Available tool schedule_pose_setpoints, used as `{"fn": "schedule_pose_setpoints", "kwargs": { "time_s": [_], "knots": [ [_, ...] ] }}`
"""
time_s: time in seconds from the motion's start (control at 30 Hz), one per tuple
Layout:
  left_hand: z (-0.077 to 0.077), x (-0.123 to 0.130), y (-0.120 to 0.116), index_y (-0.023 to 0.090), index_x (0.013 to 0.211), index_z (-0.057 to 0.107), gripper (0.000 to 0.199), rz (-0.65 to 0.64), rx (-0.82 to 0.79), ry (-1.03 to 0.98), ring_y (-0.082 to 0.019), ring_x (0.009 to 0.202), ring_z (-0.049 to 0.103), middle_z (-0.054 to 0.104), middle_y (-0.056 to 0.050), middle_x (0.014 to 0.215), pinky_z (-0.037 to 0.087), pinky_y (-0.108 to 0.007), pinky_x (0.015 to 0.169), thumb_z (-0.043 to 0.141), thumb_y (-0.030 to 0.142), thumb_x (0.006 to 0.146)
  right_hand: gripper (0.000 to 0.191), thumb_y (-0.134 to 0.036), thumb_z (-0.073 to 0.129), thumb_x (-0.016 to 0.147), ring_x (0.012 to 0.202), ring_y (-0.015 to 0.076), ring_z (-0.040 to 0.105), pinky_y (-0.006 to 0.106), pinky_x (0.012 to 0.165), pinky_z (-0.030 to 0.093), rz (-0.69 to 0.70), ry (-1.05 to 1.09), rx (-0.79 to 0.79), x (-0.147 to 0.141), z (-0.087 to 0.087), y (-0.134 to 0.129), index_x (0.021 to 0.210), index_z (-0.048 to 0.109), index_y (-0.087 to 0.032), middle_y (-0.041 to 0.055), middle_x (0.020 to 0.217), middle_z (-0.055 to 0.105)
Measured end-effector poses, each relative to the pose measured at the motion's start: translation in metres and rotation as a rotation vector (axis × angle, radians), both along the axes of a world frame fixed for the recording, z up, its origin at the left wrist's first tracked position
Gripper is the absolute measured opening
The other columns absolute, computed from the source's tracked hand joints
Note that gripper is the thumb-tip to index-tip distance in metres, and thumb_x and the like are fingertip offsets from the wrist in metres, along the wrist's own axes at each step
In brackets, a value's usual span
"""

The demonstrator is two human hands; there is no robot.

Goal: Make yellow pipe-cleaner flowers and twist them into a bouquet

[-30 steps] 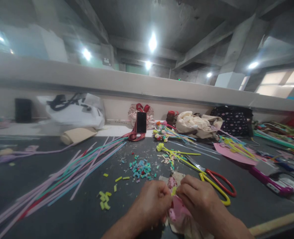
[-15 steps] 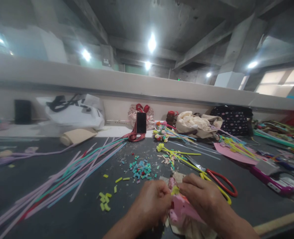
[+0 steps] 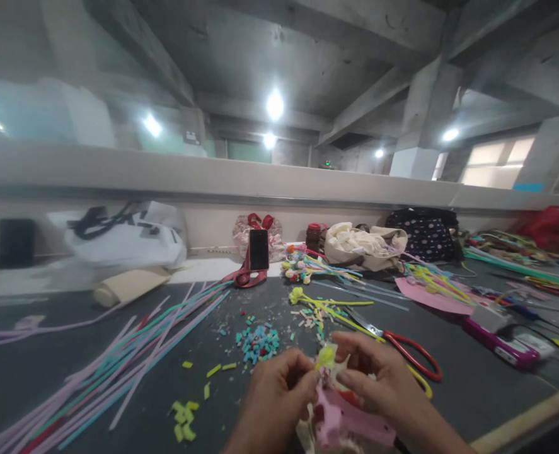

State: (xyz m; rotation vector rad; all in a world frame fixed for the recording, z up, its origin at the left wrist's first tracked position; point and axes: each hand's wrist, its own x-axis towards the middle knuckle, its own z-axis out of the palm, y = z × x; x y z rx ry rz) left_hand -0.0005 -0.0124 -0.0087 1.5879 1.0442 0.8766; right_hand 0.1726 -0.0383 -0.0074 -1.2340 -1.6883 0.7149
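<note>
Yellow fuzzy piece (image 3: 325,357) right of middle, toward the table's (image 3: 222,410) near edge, pinched between thumb and forefinger of the left hand (image 3: 282,394). Right hand (image 3: 386,381) just beside it, fingers spread from thumb; contact cannot be told. Pink plastic tool (image 3: 350,422) between the hands, closer to the near edge. Red-handled scissors (image 3: 391,337) toward the right edge. Yellow clippings (image 3: 183,416) left; blue-green clippings (image 3: 260,343) farther in. Phone (image 3: 259,250) upright near the back edge.
</note>
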Motion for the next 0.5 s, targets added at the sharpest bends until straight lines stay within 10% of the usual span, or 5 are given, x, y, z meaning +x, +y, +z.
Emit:
{"fn": "schedule_pose_setpoints", "kwargs": {
  "time_s": [0.27,0.5],
  "knots": [
    [0.001,0.002,-0.001,0.017,0.056,0.053,0.016,0.030,-0.018,-0.024,-0.007,0.037,0.042,0.054,0.004,0.045,0.032,-0.018,0.039,0.052,0.029,0.067,0.008,-0.018,0.061,0.069,0.053,0.0099,0.048,0.020,0.048,0.036,-0.092,-0.087,0.069,-0.008,0.004,-0.005,0.077,0.061,-0.016,-0.0035,0.061,0.054],
    [0.001,0.001,0.002,0.016,0.055,0.054,0.020,0.087,0.000,-0.003,-0.010,0.041,0.048,0.055,0.002,0.047,0.034,-0.018,0.039,0.054,0.033,0.064,0.013,-0.026,0.063,0.065,0.040,0.0065,0.043,0.018,0.039,0.033,-0.062,0.414,-0.250,-0.022,-0.006,0.001,0.062,0.058,-0.014,-0.0051,0.050,0.051]
  ]
}}
